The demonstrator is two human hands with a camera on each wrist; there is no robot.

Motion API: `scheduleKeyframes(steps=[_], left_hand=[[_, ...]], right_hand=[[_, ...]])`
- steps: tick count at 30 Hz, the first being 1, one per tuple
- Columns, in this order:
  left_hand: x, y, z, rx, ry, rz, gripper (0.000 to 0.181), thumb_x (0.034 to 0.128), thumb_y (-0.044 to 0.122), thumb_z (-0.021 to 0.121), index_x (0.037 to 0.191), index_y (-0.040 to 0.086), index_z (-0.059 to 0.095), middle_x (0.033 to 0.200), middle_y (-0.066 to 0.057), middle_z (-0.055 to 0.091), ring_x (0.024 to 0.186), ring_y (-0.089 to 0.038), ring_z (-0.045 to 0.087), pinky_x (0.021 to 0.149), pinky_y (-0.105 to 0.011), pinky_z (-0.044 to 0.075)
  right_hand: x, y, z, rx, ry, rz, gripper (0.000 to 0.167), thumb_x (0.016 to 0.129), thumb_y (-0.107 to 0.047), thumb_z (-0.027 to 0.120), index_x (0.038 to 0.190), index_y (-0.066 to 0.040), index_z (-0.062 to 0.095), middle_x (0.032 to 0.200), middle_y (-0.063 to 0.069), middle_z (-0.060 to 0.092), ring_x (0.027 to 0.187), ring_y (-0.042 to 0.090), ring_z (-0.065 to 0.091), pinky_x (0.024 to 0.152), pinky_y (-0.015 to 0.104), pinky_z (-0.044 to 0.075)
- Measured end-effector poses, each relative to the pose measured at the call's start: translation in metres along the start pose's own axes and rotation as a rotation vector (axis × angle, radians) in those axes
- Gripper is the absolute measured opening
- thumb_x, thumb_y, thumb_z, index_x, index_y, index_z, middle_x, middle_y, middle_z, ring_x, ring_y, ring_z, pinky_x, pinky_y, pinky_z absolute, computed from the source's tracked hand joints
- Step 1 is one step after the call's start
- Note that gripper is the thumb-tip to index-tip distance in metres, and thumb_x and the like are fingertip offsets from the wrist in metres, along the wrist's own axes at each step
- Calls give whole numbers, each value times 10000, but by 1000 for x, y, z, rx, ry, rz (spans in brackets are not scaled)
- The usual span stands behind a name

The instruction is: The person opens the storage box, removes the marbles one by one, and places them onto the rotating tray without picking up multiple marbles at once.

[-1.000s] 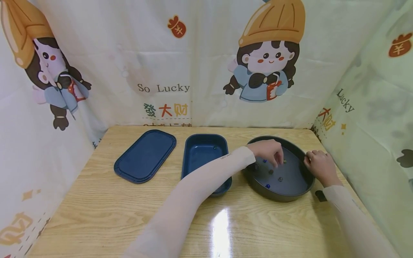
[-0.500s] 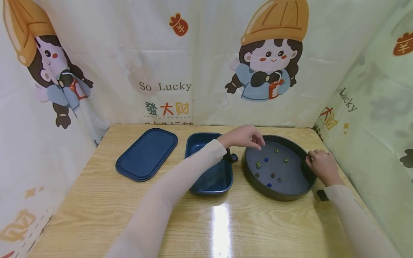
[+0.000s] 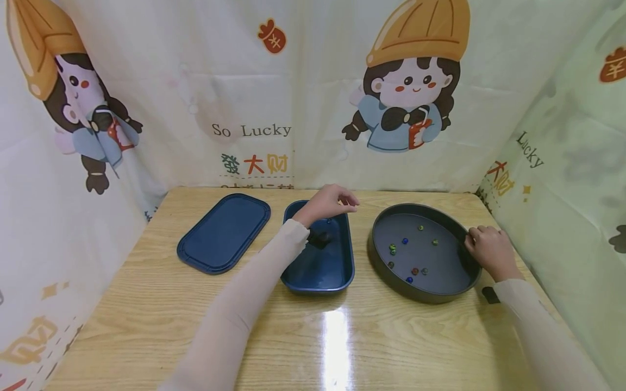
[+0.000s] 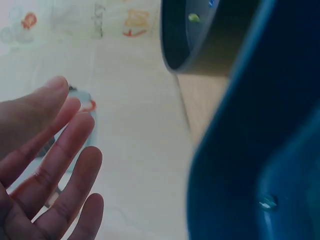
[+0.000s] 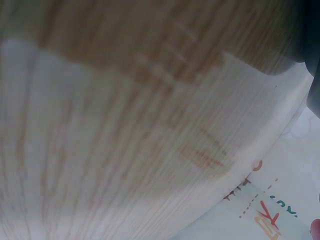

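My left hand (image 3: 332, 203) hovers over the far end of a deep blue rectangular container (image 3: 320, 277). Its fingers (image 4: 80, 167) are loosely extended in the left wrist view, and no object shows between them. Inside the container lies one small glass marble (image 4: 268, 202). To the right stands a round dark grey pan (image 3: 420, 293), with several green, blue and reddish marbles (image 3: 415, 270) scattered over its floor. My right hand (image 3: 493, 252) grips the pan's right rim, fingers curled over it. The right wrist view misses most of that hand's grip.
A flat blue lid (image 3: 225, 233) lies left of the container on the wooden table (image 3: 161, 326). Printed curtains (image 3: 318, 98) enclose the table at the back and both sides. A dark strap piece on my left wrist hangs over the container.
My left hand has moved left, from above the round pan to above the blue container. My right hand has stayed on the pan's rim. The view has shifted slightly.
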State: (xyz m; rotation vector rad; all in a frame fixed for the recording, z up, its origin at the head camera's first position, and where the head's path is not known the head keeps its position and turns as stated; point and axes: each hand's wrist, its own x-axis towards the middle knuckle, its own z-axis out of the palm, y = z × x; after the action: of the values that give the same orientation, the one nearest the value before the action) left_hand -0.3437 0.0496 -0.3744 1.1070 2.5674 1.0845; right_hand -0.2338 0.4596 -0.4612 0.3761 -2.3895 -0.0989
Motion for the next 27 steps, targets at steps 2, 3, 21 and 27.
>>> scheduleKeyframes(steps=[2,3,21,27], left_hand=[[-3,-9,1,-8,25,-31,198,880,217,654,1039,122,725,1005,-14,711,891,-130,640,828,-283,523],[-5,-14,2,-13,35,-48,206,880,216,654,1043,112,724,1005,-18,713,891,-134,645,825,-281,526],[-13,-58,20,120,64,-287,196,860,176,676,1039,116,728,1003,-33,725,916,-162,668,855,-324,521],[-13,-66,25,142,33,-329,221,857,170,679,1067,115,722,1037,-42,721,927,-172,671,820,-321,532]], right_hand=[[0,0,1,2,0,-2,158,731,-32,596,597,-9,515,499,105,453,446,293,419,407,423,304],[0,0,1,3,1,-3,160,732,-33,594,595,-10,513,498,104,451,445,291,416,406,420,301],[0,1,0,15,8,3,128,717,-25,618,622,8,539,525,135,485,467,317,439,419,452,308],[0,0,-1,22,4,9,116,718,-28,620,635,12,550,536,139,495,474,321,446,429,459,315]])
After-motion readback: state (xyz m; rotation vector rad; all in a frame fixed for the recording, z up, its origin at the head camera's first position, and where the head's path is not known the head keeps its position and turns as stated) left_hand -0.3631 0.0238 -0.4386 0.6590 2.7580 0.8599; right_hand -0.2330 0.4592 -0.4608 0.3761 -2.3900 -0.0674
